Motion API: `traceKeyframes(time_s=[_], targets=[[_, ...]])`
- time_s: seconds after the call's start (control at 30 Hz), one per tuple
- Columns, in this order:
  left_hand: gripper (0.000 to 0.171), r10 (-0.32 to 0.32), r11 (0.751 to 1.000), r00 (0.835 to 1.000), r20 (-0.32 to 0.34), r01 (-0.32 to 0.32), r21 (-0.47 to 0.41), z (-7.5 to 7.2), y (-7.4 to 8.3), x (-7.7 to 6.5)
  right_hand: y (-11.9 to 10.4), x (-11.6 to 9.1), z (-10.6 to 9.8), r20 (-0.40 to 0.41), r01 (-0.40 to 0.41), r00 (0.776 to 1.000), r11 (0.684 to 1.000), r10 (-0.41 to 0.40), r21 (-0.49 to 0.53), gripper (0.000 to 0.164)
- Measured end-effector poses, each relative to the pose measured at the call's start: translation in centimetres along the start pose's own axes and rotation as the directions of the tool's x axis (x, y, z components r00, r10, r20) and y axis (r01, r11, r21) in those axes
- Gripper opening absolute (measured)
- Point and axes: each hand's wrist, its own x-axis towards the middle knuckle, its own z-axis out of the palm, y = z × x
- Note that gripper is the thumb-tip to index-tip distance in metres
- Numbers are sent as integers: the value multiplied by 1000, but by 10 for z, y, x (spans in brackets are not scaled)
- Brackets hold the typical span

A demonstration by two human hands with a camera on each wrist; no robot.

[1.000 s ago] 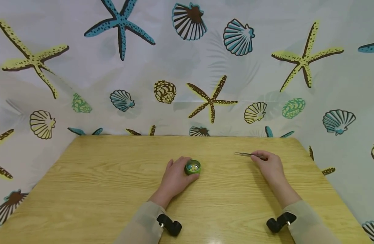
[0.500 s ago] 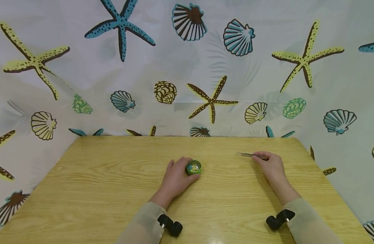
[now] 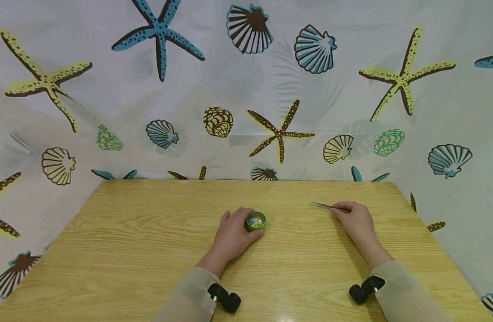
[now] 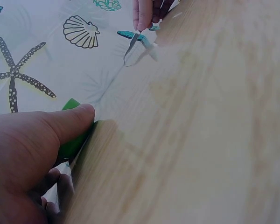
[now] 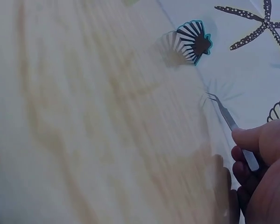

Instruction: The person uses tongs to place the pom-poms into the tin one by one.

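My left hand [image 3: 231, 235] curls round a small green cup [image 3: 256, 226] standing on the table, thumb at its near side and fingers behind. Several small yellow and bluish pieces [image 3: 256, 222] lie inside the cup. In the left wrist view only a strip of the green cup [image 4: 71, 147] shows past the thumb. Over to the right, my right hand [image 3: 356, 222] pinches a pair of metal tweezers [image 3: 324, 205] between thumb and fingers. The bent tips of the tweezers [image 5: 224, 112] point left, away from the hand, with nothing between them.
Both hands are over a light wooden table [image 3: 149, 250]. A white cloth [image 3: 182, 98] printed with starfish and shells hangs behind the table and along its sides. Each sleeve carries a black camera mount [image 3: 226, 298].
My right hand with the tweezers shifts very slightly, and the tweezers' tips look closer together than before. The left hand and the cup stay in place.
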Motion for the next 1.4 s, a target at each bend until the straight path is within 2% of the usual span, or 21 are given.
traceKeyframes(time_s=[0.17, 0.3, 0.9, 1.0, 1.17, 1.3, 1.4], targets=[[64, -1, 1000, 1000, 2, 1, 1, -1, 0, 0, 0, 2, 2, 23, 35, 999, 995, -33, -98, 25], [65, -3, 1000, 1000, 6, 3, 4, -2, -1, -1, -1, 1, 3, 42, 39, 999, 989, -33, -140, 24], [65, 1, 1000, 1000, 5, -1, -12, -3, -1, -2, -5, -1, 0, 76, 87, 994, 981, -75, -171, 21], [66, -3, 1000, 1000, 7, 3, -4, -2, -1, 0, -4, -2, -2, 95, 109, 991, 982, -95, -157, 25], [75, -8, 1000, 1000, 12, 8, -11, -5, -1, 2, -2, -6, -5, 147, 151, 980, 980, -132, -130, 41], [81, -15, 999, 999, 38, 16, -35, -8, -3, 1, -2, -13, -8, 185, 219, 964, 962, -189, -162, 53], [82, 2, 1000, 999, 49, -1, -15, -12, -4, -2, -5, -22, -9, 197, 279, 950, 940, -242, -195, 58]])
